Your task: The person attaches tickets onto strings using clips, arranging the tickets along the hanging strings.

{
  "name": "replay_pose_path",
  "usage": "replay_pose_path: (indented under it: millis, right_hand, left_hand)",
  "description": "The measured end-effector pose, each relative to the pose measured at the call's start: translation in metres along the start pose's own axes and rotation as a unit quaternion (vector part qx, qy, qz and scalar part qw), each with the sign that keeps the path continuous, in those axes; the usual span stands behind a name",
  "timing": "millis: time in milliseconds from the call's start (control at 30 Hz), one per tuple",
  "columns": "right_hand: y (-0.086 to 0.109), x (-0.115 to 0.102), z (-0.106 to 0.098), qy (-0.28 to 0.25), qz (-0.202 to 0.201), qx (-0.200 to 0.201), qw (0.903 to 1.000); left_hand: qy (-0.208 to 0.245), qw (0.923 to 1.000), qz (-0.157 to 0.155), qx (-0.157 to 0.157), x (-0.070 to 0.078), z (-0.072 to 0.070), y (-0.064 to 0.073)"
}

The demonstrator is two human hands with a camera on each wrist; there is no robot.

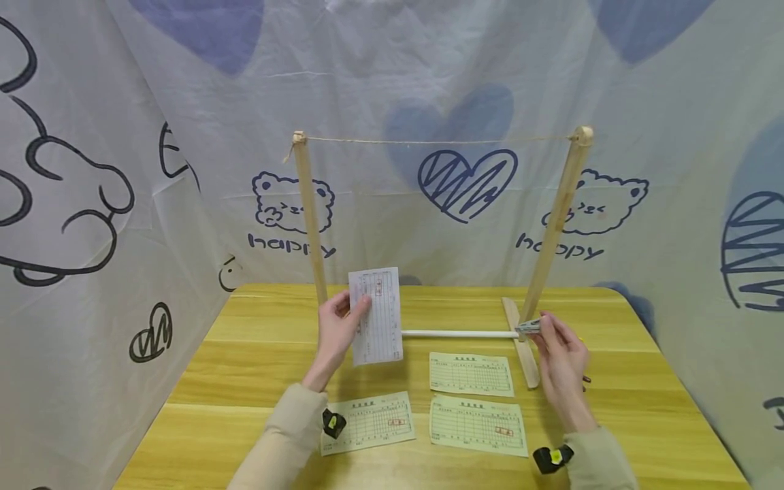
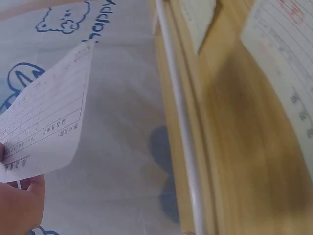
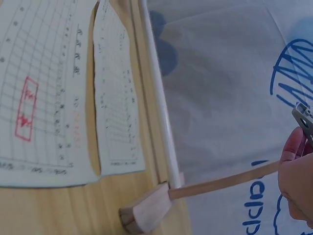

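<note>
My left hand (image 1: 337, 333) pinches a white printed form slip (image 1: 381, 323) by its left edge, thumb over the front, and holds it upright above the table. In the left wrist view the slip (image 2: 49, 112) stands out from the fingers. My right hand (image 1: 562, 361) holds a small silver metal clip (image 1: 529, 327) between thumb and fingers, beside the right post's base. The clip's tip (image 3: 302, 115) pokes out past the fingers in the right wrist view. Three more forms lie flat: one form (image 1: 471, 374) behind a red-stamped form (image 1: 478, 425), and another stamped form (image 1: 370, 427) at left, partly behind the left sleeve.
A wooden frame stands on the table (image 1: 245, 354), with a left post (image 1: 311, 218), a right post (image 1: 556, 218) and a foot (image 1: 527, 364). Twine (image 1: 437, 142) spans the post tops. A white rod (image 1: 459, 334) runs low across. A patterned curtain (image 1: 367, 68) surrounds the table.
</note>
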State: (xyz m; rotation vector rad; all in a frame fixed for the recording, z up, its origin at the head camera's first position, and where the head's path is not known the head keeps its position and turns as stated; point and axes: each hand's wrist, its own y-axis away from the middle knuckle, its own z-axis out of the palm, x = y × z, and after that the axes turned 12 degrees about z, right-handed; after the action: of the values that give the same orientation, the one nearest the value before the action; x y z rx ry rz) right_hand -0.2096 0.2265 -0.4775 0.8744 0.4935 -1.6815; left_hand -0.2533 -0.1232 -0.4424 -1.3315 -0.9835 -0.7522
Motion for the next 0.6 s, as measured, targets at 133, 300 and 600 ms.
replay_pose_path:
  millis: [133,300,600]
  right_hand:
    - [-0.001,-0.003,0.011,0.024,-0.003,-0.009,0.9997]
    - [-0.002,-0.008,0.026,0.061,-0.014,-0.028,0.9976]
    - [-0.007,-0.014,0.051,0.098,-0.031,-0.051,0.9934]
  left_hand:
    - [0.018,0.9998,-0.010,0.007,0.008,0.001,-0.004]
    - [0.033,0.9991,-0.017,0.018,0.017,0.001,-0.010]
    - [0.028,0.9986,-0.030,0.032,0.027,-0.003,-0.015]
